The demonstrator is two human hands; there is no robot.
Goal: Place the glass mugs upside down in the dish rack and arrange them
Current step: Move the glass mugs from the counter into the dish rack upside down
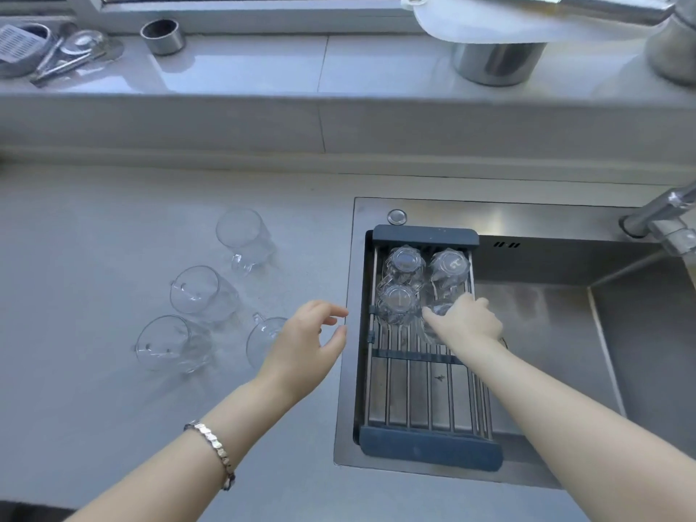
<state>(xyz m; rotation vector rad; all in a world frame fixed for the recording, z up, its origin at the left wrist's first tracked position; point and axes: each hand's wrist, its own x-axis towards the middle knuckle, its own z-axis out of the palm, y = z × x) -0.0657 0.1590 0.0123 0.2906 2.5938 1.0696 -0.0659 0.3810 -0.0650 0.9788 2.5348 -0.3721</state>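
Over at three o'clock, across the sink's left end, the dish rack (422,386) already carried its load: three glass mugs sat bottoms-up at its far end, one at eleven o'clock (405,262), one beside it at one o'clock (450,267), and a third (397,304) just nearer than the first. And the fourth mug (437,322) was on the rails just nearer than the one-o'clock mug, with the right hand (467,320) wrapped over it from above, fingers curled round the glass, the forefinger stretched toward the third mug. The near half of the rack showed only bare rails. Off to nine o'clock, the left hand (305,344) hovered over the counter's edge by the sink, fingers loosely spread, gripping nothing, a beaded bracelet (214,452) on its wrist. Beyond it, four more mugs waited on the grey counter (94,427), mouths up: one far (244,237), one in the middle (201,293), one near left (171,344), and one (263,337) partly hidden behind the left hand. At two o'clock, a faucet (663,216) reached over the steel sink (640,333). Up at twelve, the windowsill (263,69) held a metal pot (497,62) and a small steel ring (162,36).
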